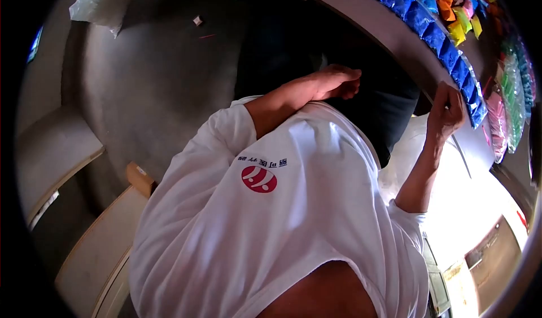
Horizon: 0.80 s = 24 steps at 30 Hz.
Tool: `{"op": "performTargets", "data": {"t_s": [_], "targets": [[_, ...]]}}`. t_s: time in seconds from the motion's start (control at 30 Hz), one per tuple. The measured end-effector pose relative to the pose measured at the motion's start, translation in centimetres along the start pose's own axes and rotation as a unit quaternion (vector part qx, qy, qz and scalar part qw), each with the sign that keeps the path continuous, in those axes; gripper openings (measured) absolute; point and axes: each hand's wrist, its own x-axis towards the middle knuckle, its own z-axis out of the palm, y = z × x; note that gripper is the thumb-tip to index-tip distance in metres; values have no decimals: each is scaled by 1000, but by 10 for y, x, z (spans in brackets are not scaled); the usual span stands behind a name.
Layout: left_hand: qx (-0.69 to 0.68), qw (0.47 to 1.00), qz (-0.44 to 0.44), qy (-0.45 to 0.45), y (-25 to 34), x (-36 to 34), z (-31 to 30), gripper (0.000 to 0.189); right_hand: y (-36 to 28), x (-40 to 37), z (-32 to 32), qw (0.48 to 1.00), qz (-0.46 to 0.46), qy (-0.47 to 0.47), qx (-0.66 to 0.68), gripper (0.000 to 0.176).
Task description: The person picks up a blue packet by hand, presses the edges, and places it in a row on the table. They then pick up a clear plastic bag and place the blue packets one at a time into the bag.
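Note:
My left hand is in front of my waist, over my dark trousers, with its fingers curled inward. The curled fingers hide the inside of that hand. My right hand is closed in a fist at the table edge, beside the lower end of a row of small blue packets. Its fingers cover whatever may be in them, and I cannot tell what that is. Pink packets and green ones in clear plastic lie just beyond the blue row.
A pile of orange, yellow and other bright packets lies farther along the table. A pale plastic bag is at the upper left, with small scraps on the floor. Pale boards stand at the lower left.

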Motion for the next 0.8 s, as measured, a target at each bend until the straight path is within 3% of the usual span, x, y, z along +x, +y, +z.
{"op": "performTargets", "data": {"t_s": [0.27,0.43,0.57,0.63,0.8], "targets": [[-1,998,-50,28,2,7,1,28,13,-1,3,999,-39,22,12,2],[14,993,-81,85,5,11,5,30,8,-4,6,996,-74,43,35,15],[55,988,-75,121,5,13,13,30,10,-2,10,994,-71,53,57,20],[108,972,-88,187,6,13,22,29,12,-3,10,994,-67,65,62,22],[142,963,-104,206,4,20,27,28,10,-1,8,991,-9,94,90,16]]}}
